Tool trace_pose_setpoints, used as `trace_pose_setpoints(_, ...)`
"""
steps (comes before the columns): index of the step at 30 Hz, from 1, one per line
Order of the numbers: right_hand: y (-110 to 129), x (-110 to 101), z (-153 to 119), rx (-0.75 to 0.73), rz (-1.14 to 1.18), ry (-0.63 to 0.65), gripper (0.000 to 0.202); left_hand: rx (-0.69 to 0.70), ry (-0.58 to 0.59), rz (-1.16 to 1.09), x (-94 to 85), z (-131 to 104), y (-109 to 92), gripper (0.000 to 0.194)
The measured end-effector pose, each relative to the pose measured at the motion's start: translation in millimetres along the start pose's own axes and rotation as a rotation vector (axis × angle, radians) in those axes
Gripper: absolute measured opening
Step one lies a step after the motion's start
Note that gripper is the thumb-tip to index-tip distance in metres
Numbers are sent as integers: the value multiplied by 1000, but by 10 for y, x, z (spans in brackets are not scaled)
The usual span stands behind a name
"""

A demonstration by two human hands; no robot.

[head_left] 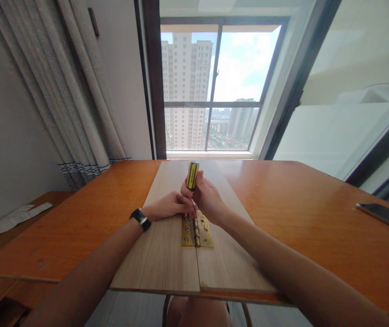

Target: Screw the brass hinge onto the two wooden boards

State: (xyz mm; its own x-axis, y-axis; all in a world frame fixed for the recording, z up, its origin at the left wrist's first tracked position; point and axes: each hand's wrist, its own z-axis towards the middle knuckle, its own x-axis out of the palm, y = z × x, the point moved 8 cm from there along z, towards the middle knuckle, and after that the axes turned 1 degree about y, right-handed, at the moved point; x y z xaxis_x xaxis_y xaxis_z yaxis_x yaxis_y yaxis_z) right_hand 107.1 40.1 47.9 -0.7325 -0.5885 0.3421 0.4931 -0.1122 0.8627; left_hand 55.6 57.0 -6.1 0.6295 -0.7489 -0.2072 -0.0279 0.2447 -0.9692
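A brass hinge lies across the seam between two pale wooden boards, with screws in its left leaf. My right hand is wrapped round the yellow and black handle of a screwdriver, held upright above the hinge's far end. Beside it, my left hand rests on the left board, its fingers bent together at the top of the hinge. Whatever those left fingertips pinch is too small and hidden to name. The screwdriver's tip is hidden by the fingers.
Beneath the boards is an orange-brown wooden table. A phone lies near its right edge. Strips of white paper lie on a lower surface at the left. A grey curtain hangs at the left, and a window stands behind the table.
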Motion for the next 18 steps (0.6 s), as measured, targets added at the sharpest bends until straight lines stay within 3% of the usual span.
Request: trace_pose_setpoints(18, -38, -27, 2, 45, -2, -3, 54, -17, -31, -26, 8, -8, -15, 36)
